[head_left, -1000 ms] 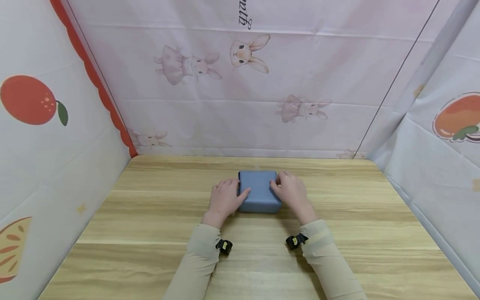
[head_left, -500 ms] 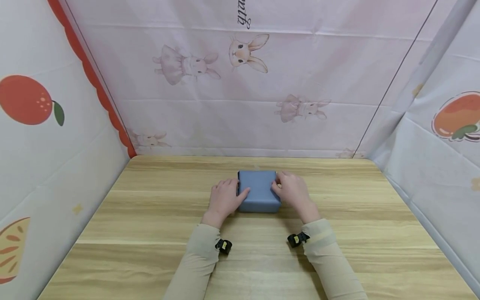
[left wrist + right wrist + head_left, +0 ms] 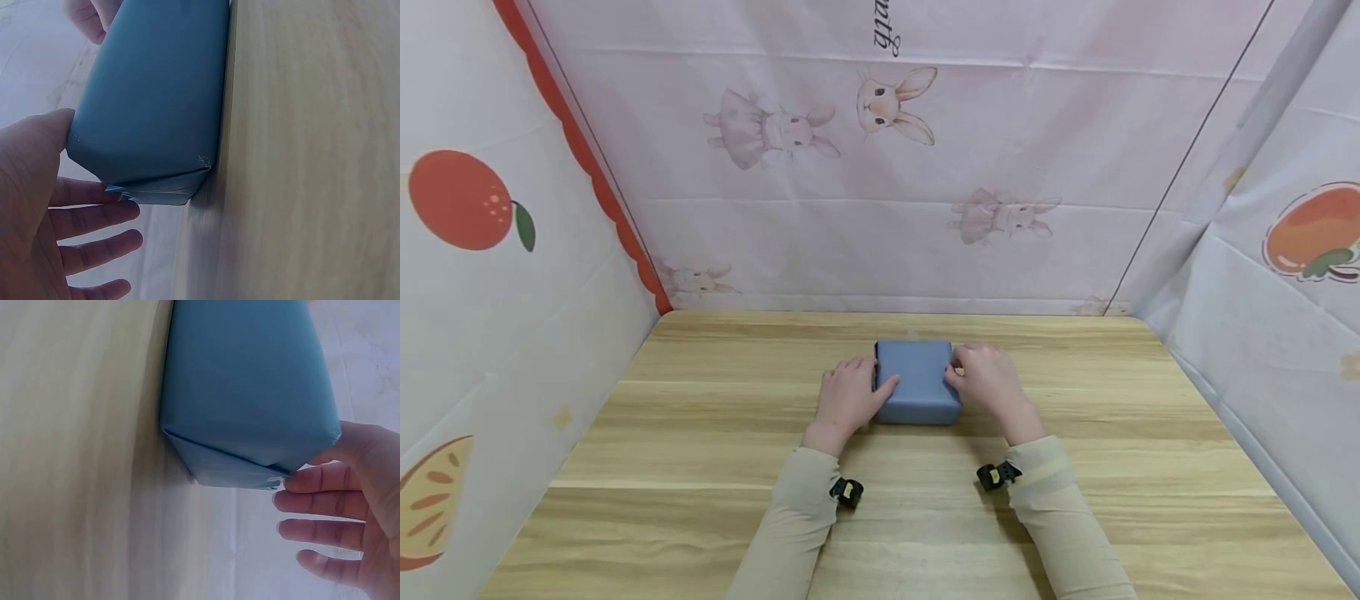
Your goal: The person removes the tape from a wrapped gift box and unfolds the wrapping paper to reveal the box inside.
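A box wrapped in blue paper (image 3: 914, 371) lies on the table, its end flaps folded in. At its left end is my left hand (image 3: 847, 396), thumb over the top edge. In the left wrist view that hand's index finger touches the folded end paper (image 3: 165, 185), other fingers spread beside it. My right hand (image 3: 987, 379) grips the right end. The right wrist view shows its thumb behind the upper edge and its index fingertip against the end fold (image 3: 225, 464); the thumb tip is hidden there.
The wooden table (image 3: 700, 467) stretches to both sides and in front of the box. A pink rabbit-print cloth (image 3: 850, 250) hangs behind its far edge. White fruit-print cloths stand at the left (image 3: 512, 333) and right (image 3: 1262, 333).
My right hand has shifted slightly right, its thumb drawing back from the top of the box to the edge. The left hand and the box stay almost where they were.
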`<state>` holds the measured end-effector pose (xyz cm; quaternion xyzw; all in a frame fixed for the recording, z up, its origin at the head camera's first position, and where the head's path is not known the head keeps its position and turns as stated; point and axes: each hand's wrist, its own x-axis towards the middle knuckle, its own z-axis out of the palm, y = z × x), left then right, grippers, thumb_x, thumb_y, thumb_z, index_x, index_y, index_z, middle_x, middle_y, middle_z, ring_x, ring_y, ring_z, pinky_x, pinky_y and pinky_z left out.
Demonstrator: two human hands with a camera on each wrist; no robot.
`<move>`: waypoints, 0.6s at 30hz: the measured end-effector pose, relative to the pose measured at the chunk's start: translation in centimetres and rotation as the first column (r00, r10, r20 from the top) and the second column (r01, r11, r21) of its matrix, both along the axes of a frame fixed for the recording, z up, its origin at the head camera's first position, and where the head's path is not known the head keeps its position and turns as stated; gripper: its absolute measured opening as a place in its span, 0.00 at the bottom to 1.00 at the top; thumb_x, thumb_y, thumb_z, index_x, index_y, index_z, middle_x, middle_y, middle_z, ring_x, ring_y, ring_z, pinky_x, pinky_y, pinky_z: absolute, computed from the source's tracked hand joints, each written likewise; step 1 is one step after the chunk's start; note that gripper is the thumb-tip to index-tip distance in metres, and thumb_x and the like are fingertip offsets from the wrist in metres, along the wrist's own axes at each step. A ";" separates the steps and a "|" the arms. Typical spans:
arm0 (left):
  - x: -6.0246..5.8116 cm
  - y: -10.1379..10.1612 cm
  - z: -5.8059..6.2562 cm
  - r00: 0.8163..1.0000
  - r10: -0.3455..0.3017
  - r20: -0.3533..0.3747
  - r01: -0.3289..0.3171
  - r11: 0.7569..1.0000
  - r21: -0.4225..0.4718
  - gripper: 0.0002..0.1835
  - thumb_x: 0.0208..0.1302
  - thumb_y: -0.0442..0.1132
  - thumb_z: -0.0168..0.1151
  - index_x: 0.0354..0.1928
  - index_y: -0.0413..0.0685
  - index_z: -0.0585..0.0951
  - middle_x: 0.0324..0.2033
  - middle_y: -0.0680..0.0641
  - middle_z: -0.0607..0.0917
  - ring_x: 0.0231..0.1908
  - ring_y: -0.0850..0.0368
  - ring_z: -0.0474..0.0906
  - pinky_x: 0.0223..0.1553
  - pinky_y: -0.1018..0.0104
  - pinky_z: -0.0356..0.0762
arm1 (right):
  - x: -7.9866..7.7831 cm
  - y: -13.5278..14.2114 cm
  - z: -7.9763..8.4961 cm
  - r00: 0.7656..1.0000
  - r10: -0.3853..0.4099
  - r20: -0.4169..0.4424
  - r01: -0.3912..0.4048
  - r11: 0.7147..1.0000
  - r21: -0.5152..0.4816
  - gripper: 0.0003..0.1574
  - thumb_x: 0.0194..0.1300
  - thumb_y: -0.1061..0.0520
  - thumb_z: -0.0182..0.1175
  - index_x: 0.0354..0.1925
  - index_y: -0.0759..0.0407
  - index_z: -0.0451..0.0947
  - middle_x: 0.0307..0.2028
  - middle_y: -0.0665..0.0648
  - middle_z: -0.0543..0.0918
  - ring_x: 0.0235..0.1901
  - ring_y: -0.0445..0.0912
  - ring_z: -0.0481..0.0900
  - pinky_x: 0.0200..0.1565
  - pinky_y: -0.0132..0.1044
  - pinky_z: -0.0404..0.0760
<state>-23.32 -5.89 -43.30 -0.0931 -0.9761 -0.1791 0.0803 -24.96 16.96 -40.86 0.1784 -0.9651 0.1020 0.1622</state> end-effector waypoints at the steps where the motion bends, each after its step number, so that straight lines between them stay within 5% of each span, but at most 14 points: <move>1: 0.0 0.0 0.0 1.000 0.001 0.000 -0.001 1.000 0.000 0.34 0.68 0.67 0.48 0.61 0.48 0.76 0.58 0.43 0.81 0.59 0.43 0.76 0.58 0.43 0.71 | 0.0 0.0 0.0 1.000 0.005 -0.005 -0.005 1.000 0.002 0.08 0.61 0.53 0.64 0.29 0.57 0.83 0.27 0.52 0.85 0.24 0.45 0.77 0.28 0.39 0.77; 18: -0.1 -0.1 -0.2 1.000 -0.006 -0.011 0.006 1.000 0.005 0.34 0.68 0.67 0.48 0.61 0.48 0.76 0.57 0.44 0.82 0.58 0.44 0.76 0.57 0.44 0.71 | -0.2 -0.1 -0.3 0.984 0.099 -0.151 -0.090 0.994 0.065 0.08 0.53 0.62 0.67 0.23 0.55 0.77 0.22 0.50 0.79 0.24 0.46 0.76 0.27 0.40 0.73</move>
